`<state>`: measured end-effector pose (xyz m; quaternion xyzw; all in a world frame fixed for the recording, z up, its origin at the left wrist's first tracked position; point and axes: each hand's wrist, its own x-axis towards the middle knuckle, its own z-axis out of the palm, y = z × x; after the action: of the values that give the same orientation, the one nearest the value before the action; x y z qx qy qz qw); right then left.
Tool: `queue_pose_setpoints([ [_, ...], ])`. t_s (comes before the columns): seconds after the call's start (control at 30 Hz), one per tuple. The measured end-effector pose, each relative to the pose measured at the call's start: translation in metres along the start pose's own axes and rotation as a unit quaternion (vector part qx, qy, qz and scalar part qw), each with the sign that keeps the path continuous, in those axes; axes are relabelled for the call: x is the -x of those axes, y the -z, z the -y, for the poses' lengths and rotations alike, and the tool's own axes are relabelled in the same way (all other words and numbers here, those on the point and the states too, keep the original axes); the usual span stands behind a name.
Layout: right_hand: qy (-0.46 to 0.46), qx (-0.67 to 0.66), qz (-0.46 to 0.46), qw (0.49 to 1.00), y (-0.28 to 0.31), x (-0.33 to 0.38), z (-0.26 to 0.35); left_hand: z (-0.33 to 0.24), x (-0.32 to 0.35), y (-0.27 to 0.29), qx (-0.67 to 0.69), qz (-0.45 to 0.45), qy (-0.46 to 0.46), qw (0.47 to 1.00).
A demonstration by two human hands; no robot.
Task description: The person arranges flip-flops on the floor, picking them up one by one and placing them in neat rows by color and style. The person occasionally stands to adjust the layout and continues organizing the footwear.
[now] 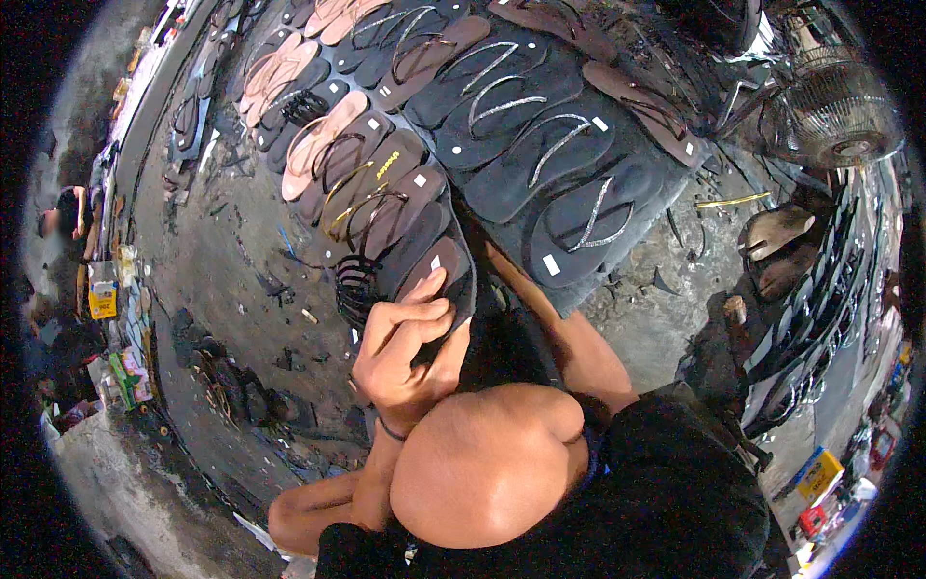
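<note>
My left hand (403,355) is closed on the near end of a dark brown flip-flop (422,267), its index finger lying beside a small white sticker (435,261) on the sole. This flip-flop is nearest to me in a row of overlapping brown and tan flip-flops (381,164), some with gold or dark straps. My right forearm reaches up between that row and a dark mat (632,227). The right hand itself is hidden there, so its fingers do not show. On the mat lie black flip-flops (588,232) with silvery straps, several bearing white stickers.
My bent knee (487,468) rises just below my hands. A clear-caged fan (839,106) stands at the far right. A pair of worn sandals (779,241) and dark hanging straps (830,309) are at the right. Scraps litter the grey floor (241,217) at the left.
</note>
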<state>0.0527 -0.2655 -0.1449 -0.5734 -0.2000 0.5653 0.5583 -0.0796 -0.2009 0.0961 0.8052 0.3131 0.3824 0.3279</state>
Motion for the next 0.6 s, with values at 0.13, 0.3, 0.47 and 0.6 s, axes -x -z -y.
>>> queue_pose_setpoints([
  [0.13,0.015,0.006,-0.008,1.000,-0.004,-0.029,-0.009,-0.002,-0.008,0.018,-0.011,0.013,-0.008,1.000],
  [0.3,0.050,0.042,-0.003,0.998,0.004,-0.086,-0.014,-0.006,-0.010,0.032,-0.002,-0.001,0.013,1.000],
  [0.47,0.069,0.062,0.007,0.996,0.008,-0.126,-0.016,-0.010,-0.013,0.040,0.010,-0.008,0.030,0.999],
  [0.6,0.069,0.062,0.006,0.996,0.006,-0.135,-0.023,-0.015,-0.019,0.047,-0.003,0.009,0.022,1.000],
])
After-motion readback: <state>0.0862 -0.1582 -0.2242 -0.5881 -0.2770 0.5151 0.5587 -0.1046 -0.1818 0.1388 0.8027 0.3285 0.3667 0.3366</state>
